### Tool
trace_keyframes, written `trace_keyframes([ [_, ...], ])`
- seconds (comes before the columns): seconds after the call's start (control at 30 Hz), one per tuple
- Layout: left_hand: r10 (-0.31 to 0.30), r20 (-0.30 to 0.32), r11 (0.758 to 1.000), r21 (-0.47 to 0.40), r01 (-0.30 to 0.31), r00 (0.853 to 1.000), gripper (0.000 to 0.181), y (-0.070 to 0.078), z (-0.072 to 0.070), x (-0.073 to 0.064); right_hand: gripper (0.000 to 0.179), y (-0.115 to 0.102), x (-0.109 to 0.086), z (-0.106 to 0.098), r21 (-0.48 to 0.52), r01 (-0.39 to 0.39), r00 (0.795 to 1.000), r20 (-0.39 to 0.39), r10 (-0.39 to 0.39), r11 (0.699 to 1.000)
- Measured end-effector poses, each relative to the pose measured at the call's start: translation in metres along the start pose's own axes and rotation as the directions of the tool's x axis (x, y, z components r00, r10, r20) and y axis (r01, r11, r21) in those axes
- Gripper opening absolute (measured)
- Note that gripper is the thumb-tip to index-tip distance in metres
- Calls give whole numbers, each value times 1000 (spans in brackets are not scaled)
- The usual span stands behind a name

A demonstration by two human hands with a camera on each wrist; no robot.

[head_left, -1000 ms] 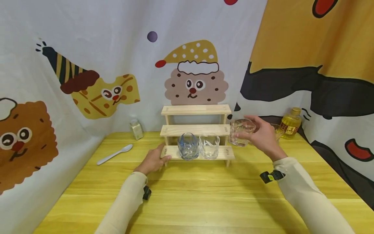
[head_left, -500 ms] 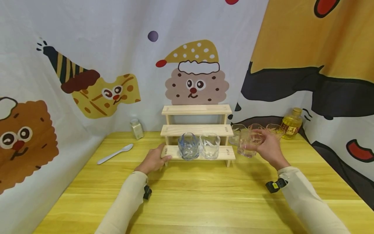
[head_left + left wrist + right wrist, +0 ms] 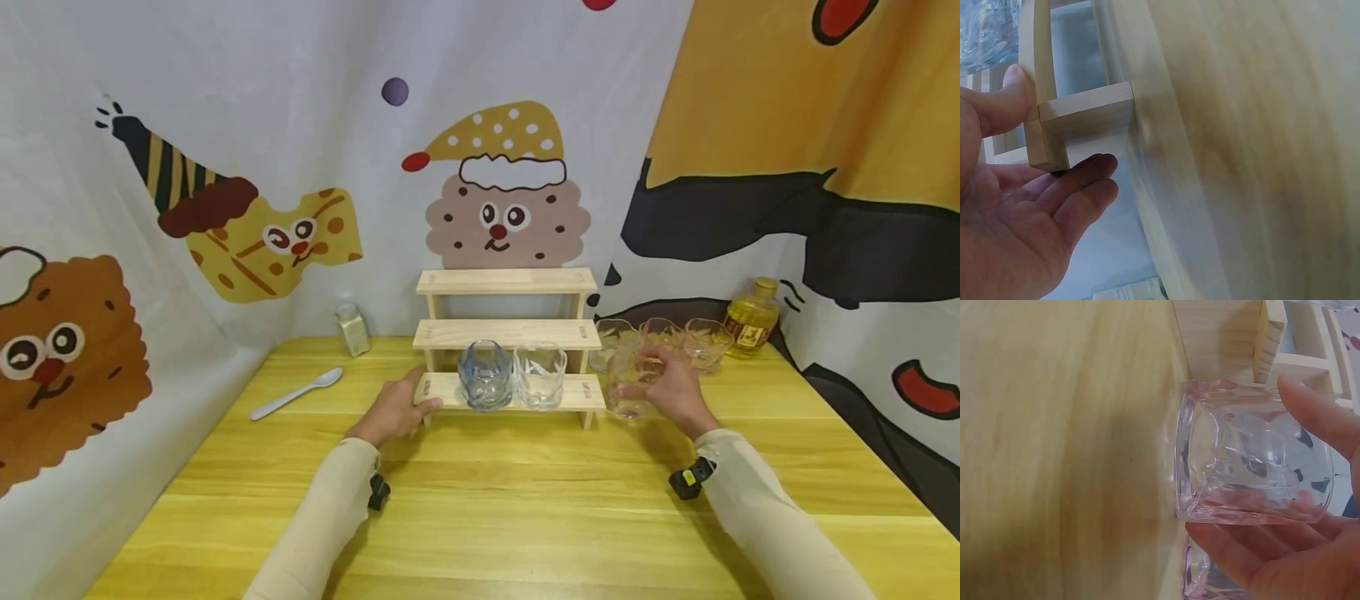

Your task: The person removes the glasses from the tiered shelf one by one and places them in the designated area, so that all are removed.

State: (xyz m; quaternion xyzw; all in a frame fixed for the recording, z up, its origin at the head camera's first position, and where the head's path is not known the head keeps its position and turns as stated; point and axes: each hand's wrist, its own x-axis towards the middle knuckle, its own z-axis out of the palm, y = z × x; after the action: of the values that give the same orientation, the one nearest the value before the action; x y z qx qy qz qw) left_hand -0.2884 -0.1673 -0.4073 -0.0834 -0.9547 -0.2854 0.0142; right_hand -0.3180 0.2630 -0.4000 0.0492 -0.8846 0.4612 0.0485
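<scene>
Right hand [image 3: 675,387] clamping fingers round a pinkish glass [image 3: 1254,456], just right of the wooden stand [image 3: 507,333], far glasses [image 3: 662,332] partly covered behind, left hand [image 3: 390,410] gripping the stand's left end, one fingertip lost from sight.

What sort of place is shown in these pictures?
Probably a staged indoor corner, not a working kitchen: a wooden table stands against cartoon-printed cloth, and a small stepped shelf on it bears two glasses.

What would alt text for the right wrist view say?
The right hand grips a clear pink-tinted glass, seen sideways. A wooden stand shows at upper right, part of another pink glass at the bottom, and the wooden table at left.
</scene>
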Motion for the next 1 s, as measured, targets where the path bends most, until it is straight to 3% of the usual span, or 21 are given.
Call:
trace_keyframes([
  [0.17,-17,11,1000,-2,17,1000,66,0,0,0,86,1,4,5,26,-57,998,30,56,998],
  [0.5,-29,12,1000,-1,29,1000,69,2,-1,-1,87,0,8,9,40,-65,997,36,64,997],
  [0.67,-29,24,999,-14,29,999,69,4,-1,-2,97,-1,7,8,-63,-61,995,79,66,996],
  [0.83,-42,23,999,-20,42,999,71,4,-1,-2,102,-19,-2,3,-265,30,998,58,-15,964],
  [0.93,-42,19,999,-22,42,999,71,3,-1,-2,92,-40,-16,4,-304,102,994,-9,-110,947],
  [1.0,-37,16,999,-21,37,999,71,1,-1,-2,83,-55,-26,8,-279,163,982,-45,-183,946],
])
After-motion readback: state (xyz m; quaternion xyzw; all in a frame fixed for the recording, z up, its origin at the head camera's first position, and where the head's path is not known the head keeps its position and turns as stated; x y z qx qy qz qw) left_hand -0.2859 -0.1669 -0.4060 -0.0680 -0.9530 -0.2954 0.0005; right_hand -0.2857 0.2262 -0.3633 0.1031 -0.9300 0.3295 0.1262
